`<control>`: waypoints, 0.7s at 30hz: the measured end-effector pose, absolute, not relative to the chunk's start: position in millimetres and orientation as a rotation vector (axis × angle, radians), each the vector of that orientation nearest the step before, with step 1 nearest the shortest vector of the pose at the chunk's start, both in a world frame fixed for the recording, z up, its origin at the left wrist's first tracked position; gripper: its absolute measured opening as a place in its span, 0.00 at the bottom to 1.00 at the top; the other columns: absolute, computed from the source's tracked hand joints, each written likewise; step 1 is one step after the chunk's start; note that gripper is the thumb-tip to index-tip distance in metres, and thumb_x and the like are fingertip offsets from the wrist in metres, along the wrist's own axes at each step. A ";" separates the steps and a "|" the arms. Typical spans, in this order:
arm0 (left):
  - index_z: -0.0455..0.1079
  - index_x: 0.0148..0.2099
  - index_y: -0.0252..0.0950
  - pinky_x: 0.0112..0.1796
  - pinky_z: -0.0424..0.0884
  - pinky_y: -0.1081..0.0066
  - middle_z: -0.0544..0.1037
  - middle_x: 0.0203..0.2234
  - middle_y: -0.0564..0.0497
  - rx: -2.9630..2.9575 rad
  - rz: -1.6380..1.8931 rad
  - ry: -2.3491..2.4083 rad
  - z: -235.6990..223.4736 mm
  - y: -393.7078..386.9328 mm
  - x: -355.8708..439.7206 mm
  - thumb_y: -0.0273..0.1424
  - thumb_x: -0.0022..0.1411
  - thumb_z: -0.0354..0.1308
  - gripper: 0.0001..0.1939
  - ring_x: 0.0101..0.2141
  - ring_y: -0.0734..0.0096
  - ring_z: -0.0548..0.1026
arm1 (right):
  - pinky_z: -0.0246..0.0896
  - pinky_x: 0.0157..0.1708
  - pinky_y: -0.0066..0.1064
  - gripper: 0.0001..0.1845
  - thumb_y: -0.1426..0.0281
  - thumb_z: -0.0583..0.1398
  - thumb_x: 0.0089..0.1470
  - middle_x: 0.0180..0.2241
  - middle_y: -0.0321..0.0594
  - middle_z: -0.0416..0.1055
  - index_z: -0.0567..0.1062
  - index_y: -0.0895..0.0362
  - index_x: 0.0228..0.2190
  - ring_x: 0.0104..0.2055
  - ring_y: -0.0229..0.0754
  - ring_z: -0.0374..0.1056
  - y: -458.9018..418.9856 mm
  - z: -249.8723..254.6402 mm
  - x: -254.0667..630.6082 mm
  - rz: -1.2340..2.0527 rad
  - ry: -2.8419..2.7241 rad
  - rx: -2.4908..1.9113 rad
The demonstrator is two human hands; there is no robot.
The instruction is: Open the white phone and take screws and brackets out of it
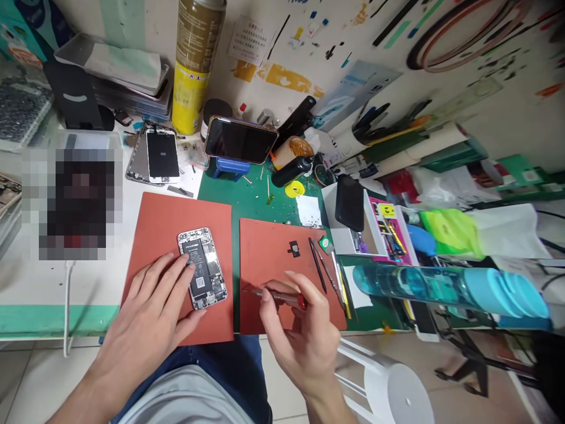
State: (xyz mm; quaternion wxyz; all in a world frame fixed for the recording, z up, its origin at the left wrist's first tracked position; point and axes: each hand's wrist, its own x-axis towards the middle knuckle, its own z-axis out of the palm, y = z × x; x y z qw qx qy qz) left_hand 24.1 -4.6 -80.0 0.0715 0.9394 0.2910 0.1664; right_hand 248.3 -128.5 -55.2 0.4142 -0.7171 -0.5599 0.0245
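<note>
An opened phone (pixel 202 268) with its battery and boards exposed lies on the left red mat (pixel 159 224). My left hand (pixel 148 321) rests flat beside it, fingers spread, fingertips touching the phone's left edge and thumb near its lower end. My right hand (pixel 304 335) is closed round a thin red-handled screwdriver (pixel 276 295), tip pointing left over the right red mat (pixel 273 247). A small black part (pixel 294 248) lies on that mat.
Tweezers and thin tools (pixel 326 268) lie at the right mat's edge. A phone screen assembly (pixel 162 154), a phone on a blue stand (pixel 241 141), a spray can (pixel 196 59), bottles and a parts tray (pixel 375 227) crowd the back. A teal tube (pixel 441 285) lies on the right.
</note>
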 end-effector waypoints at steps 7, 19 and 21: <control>0.63 0.72 0.27 0.63 0.66 0.46 0.73 0.67 0.37 2.789 0.508 0.856 -83.1 -4.0 23.1 0.42 0.78 0.57 0.30 0.68 0.41 0.66 | 0.84 0.43 0.36 0.33 0.84 0.65 0.62 0.44 0.42 0.83 0.67 0.53 0.64 0.42 0.44 0.84 -132.4 -46.3 238.6 0.176 -1.306 -1.698; 0.63 0.72 0.29 0.63 0.65 0.46 0.71 0.69 0.38 2.758 0.479 0.852 -84.1 -4.7 23.4 0.43 0.78 0.56 0.30 0.69 0.42 0.66 | 0.83 0.42 0.35 0.34 0.87 0.64 0.60 0.46 0.47 0.82 0.67 0.56 0.64 0.44 0.44 0.83 -132.3 -53.5 222.0 0.200 -1.412 -1.631; 0.62 0.73 0.29 0.63 0.65 0.47 0.72 0.68 0.38 2.756 0.480 0.853 -83.8 -4.6 23.3 0.43 0.78 0.56 0.30 0.69 0.42 0.66 | 0.83 0.42 0.35 0.34 0.87 0.64 0.60 0.45 0.47 0.82 0.67 0.56 0.63 0.44 0.44 0.83 -130.9 -54.2 220.7 0.210 -1.421 -1.622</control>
